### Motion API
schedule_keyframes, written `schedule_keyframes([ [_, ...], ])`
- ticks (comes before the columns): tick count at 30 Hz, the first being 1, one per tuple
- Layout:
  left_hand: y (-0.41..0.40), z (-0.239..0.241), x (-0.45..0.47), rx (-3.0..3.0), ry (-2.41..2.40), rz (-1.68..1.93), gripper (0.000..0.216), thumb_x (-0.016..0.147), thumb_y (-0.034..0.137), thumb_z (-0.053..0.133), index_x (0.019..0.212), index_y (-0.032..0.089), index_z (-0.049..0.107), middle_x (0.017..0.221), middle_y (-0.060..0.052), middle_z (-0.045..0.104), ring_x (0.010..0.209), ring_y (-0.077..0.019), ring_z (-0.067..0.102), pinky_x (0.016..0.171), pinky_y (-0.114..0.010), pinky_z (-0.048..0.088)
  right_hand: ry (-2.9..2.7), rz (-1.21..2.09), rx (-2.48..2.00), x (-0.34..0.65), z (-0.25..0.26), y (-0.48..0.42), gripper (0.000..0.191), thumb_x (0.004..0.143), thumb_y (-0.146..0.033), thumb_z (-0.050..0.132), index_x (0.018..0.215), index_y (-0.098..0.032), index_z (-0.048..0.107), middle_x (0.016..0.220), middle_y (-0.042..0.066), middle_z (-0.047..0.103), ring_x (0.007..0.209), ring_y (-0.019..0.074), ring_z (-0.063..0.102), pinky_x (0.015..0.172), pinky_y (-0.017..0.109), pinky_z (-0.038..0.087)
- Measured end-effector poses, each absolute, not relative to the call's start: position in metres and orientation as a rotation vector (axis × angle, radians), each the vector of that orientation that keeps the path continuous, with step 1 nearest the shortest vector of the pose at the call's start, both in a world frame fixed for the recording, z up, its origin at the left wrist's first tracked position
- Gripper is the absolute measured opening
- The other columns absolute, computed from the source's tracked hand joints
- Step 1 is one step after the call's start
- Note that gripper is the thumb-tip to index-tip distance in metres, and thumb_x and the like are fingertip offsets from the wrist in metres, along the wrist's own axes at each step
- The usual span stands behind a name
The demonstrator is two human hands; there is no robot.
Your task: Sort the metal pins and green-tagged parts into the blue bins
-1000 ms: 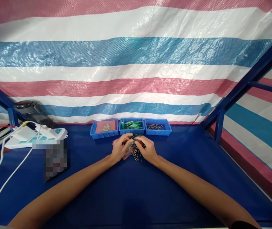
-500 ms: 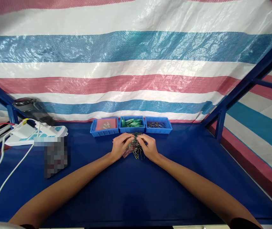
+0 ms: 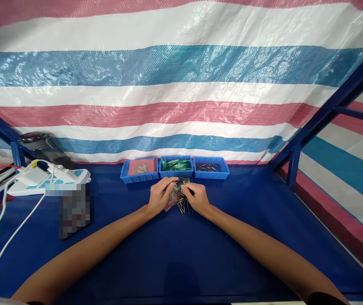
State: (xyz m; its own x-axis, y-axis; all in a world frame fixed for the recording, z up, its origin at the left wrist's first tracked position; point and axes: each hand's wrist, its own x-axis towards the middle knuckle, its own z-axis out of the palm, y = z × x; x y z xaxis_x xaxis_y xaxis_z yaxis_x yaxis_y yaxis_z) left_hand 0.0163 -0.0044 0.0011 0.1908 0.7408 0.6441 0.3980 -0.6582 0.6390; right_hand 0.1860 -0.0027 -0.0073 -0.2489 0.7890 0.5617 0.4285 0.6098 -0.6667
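My left hand (image 3: 158, 197) and my right hand (image 3: 195, 197) meet over a small pile of thin metal pins (image 3: 181, 204) and pink and green bits on the blue table (image 3: 175, 254). Both hands have their fingertips pinched together at the pile; what each pinch holds is too small to name. Just behind the hands stand three blue bins in a row: the left bin (image 3: 139, 170) with a pink lining and a few pale parts, the middle bin (image 3: 176, 167) with green parts, the right bin (image 3: 211, 168) with dark metal pins.
A white power strip (image 3: 49, 180) with plugs and white cables (image 3: 8, 237) lies at the left. A blurred dark object (image 3: 73, 208) sits in front of it. A dark bottle (image 3: 43, 148) lies at the back left. Striped tarp walls and a blue frame post (image 3: 292, 171) close in the table.
My right hand's fingers have drawn a little to the left, closer to my left hand's fingertips over the pile. The arms have stayed in place.
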Motion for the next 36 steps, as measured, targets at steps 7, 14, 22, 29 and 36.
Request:
schedule_keyframes([
  [7,-0.0003,-0.0029,0.0169,2.162,1.091,1.440,0.026,0.091,0.028,0.049,0.111,0.020,0.063,0.082,-0.003,0.064,0.071,-0.0117,0.059,0.067,-0.022,0.046,-1.785,0.510,-0.914,0.1873,-0.0044,-0.0071,0.023,0.091,-0.030,0.045,0.094,-0.017,0.063,0.077,0.004,0.063,0.060,0.0122,0.053,0.059,0.024,0.042],
  [14,-0.0004,-0.0069,0.0182,2.052,1.114,1.403,0.026,0.086,0.032,0.056,0.108,0.019,0.059,0.063,0.004,0.060,0.055,-0.0080,0.054,0.056,-0.017,0.043,-1.874,0.474,-0.825,0.1862,-0.0068,-0.0056,0.019,0.090,-0.027,0.048,0.094,-0.018,0.064,0.074,0.004,0.062,0.062,0.0135,0.054,0.059,0.025,0.044],
  [22,-0.0019,0.0010,0.0193,2.136,1.141,1.370,0.019,0.085,0.032,0.057,0.086,0.017,0.067,0.081,-0.004,0.069,0.071,-0.0132,0.063,0.068,-0.022,0.049,-1.738,0.517,-0.938,0.1875,-0.0050,-0.0072,0.021,0.091,-0.030,0.045,0.090,-0.017,0.062,0.077,0.003,0.063,0.059,0.0111,0.052,0.059,0.023,0.042],
  [29,-0.0042,0.0027,0.0189,2.186,1.029,1.505,0.020,0.089,0.025,0.052,0.097,0.017,0.068,0.095,-0.007,0.069,0.088,-0.0163,0.063,0.081,-0.028,0.050,-1.818,0.484,-0.988,0.1855,-0.0063,-0.0056,0.033,0.090,-0.033,0.047,0.062,-0.016,0.057,0.050,-0.004,0.045,0.046,0.0086,0.040,0.051,0.022,0.033],
  [36,-0.0041,0.0023,0.0170,2.159,1.073,1.514,0.026,0.093,0.026,0.045,0.107,0.017,0.065,0.086,-0.005,0.063,0.074,-0.0126,0.058,0.068,-0.024,0.047,-1.727,0.460,-1.009,0.1868,-0.0027,-0.0076,0.035,0.090,-0.033,0.046,0.061,-0.016,0.055,0.053,-0.003,0.046,0.048,0.0084,0.040,0.052,0.022,0.034],
])
